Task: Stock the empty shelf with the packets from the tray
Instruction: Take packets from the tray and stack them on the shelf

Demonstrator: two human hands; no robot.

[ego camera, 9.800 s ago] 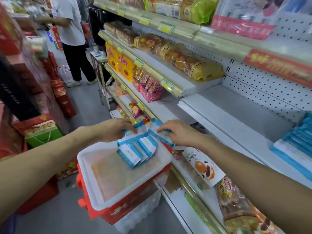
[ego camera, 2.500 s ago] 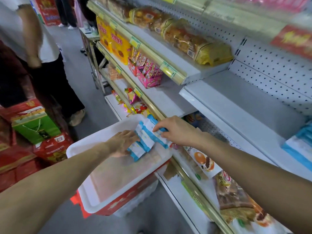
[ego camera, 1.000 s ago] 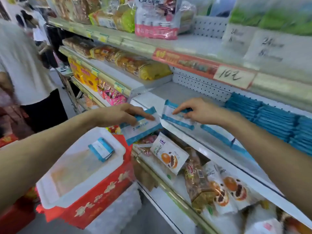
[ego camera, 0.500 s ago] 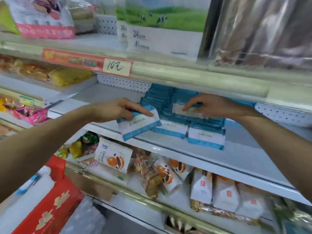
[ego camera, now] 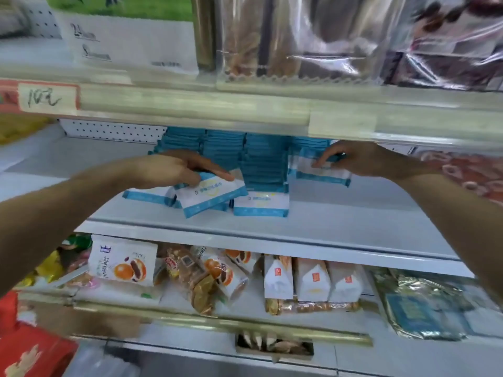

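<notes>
- Blue-and-white packets (ego camera: pixel 260 204) lie in rows on the white shelf (ego camera: pixel 353 221), from near its front edge to its rear wall. The upper rail (ego camera: pixel 190 107) cuts off the tops of the rear stacks, so their height cannot be told.
- Blur softens everything, and the print on the packets cannot be read.
- One flat packet (ego camera: pixel 147 193) at the left end of the front row is partly hidden under the left hand (ego camera: pixel 174 170) and its forearm.
- The left hand comes in from the shelf's left side, palm down. Its fingers lie over the top and its thumb is underneath, pinching a tilted packet (ego camera: pixel 215 195) by its rear edge.
- The tilted packet hangs over the left front rows, one corner dipping towards the shelf's front edge. Whether it touches the packets beneath cannot be told.
- The right hand (ego camera: pixel 353 159) comes in from the right, just under the upper rail. Its fingers curl down over the upper edge of an end packet (ego camera: pixel 321 172) and grip it; the thumb is out of sight.
- The end packet sits at the right end of the rows, towards the rear wall.
- Both forearms are cut off at the frame's sides.
- Pastry bags (ego camera: pixel 122 263) fill the lower shelf, their tops hidden by the white shelf's front lip.
- A red box (ego camera: pixel 30 352) is cropped at the bottom left corner.
</notes>
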